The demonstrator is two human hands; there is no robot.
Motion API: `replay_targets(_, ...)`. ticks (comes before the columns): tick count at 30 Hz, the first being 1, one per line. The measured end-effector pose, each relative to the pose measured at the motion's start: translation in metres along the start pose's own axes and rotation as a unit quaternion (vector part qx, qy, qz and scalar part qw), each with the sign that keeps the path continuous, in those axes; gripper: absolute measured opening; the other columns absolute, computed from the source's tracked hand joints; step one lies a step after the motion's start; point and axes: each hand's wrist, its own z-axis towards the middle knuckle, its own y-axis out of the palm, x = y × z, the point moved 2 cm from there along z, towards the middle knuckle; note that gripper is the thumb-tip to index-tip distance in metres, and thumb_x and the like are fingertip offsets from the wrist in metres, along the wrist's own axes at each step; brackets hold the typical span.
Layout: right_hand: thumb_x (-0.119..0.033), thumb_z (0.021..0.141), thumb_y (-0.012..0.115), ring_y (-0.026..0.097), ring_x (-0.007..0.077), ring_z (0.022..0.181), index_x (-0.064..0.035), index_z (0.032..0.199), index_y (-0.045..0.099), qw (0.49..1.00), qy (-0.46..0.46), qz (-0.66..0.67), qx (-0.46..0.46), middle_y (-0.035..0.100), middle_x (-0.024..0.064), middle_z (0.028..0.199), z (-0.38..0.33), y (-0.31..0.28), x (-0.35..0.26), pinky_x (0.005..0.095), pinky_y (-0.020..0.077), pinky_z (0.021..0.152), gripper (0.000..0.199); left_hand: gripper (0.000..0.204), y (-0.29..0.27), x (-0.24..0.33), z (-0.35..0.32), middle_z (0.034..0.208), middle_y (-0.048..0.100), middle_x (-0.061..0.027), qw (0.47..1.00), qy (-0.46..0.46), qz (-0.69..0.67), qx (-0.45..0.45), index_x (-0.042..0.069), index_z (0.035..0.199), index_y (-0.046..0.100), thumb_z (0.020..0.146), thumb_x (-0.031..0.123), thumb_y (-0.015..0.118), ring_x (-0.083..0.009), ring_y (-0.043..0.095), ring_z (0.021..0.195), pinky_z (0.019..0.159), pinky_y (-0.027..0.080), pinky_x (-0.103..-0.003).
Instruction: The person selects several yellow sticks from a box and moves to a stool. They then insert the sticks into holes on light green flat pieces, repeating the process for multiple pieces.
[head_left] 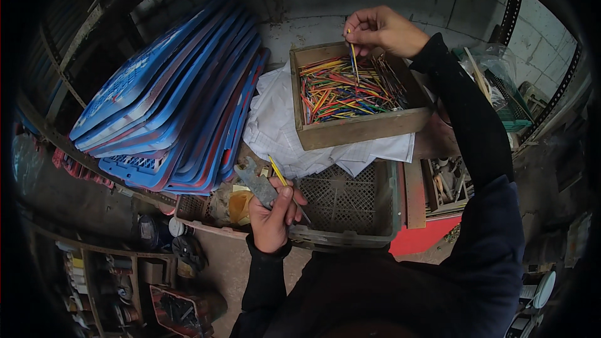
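Thin rod was pinched by right hand, likely mid-pick; grey notched piece gripped by left hand; clear lift needed.

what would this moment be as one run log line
left hand: holding grey flat piece, yellow stick | right hand: holding thin stick above wooden box | box contents: multicoloured sticks

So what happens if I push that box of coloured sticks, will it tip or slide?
The box sits low and wide, so it probably won't tip. Its straight walls look stiff, and the heap of sticks likely adds weight. The loose white sheet under it might bunch or drag along.
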Motion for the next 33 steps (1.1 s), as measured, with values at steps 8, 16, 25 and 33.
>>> replay_targets(8,-0.012,0.082,0.066,0.062,0.0108,0.069,-0.0011,0.091,0.063,0.978,0.122,-0.158,-0.063,0.065,0.0037,0.079,-0.011,-0.012,0.014,0.0245,0.0506,0.063,0.014,0.014,-0.004,0.002,-0.003,0.076,0.062,-0.0126,1.0,-0.005,0.007,0.01,-0.002,0.1,0.055,0.096,0.01,0.051,-0.0052,0.04,0.047,0.048,0.04,-0.023)
replay_targets(16,-0.009,0.078,0.069,0.066,0.0254,0.086,-0.0031,0.09,0.069,0.92,0.086,-0.38,-0.038,0.07,0.0121,0.087,-0.01,-0.007,0.03,0.0349,0.0511,0.076,0.013,0.014,-0.007,-0.001,-0.006,0.075,0.061,-0.0116,1.0,-0.004,0.015,0.007,0.002,0.104,0.052,0.095,0.012,0.054,-0.007,0.04,0.045,0.046,0.04,-0.024)
replay_targets(25,-0.006,0.068,0.065,0.067,0.0277,0.082,-0.005,0.079,0.07,0.885,0.113,-0.431,-0.135,0.069,0.0137,0.08,-0.012,0.011,0.067,0.0361,0.0514,0.074,0.012,0.013,-0.008,0.001,-0.008,0.075,0.062,-0.0128,1.0,-0.008,0.008,0.022,-0.002,0.097,0.055,0.096,0.01,0.051,-0.0055,0.04,0.046,0.048,0.04,-0.023)
replay_targets(33,-0.005,0.068,0.062,0.065,0.0296,0.081,-0.0044,0.077,0.068,0.85,0.099,-0.51,-0.088,0.067,0.0146,0.08,-0.01,0.036,0.078,0.038,0.0508,0.073,0.011,0.012,-0.007,0.0,-0.008,0.075,0.062,-0.0127,1.0,-0.008,0.007,0.026,-0.002,0.096,0.055,0.096,0.01,0.051,-0.0055,0.04,0.047,0.049,0.04,-0.023)
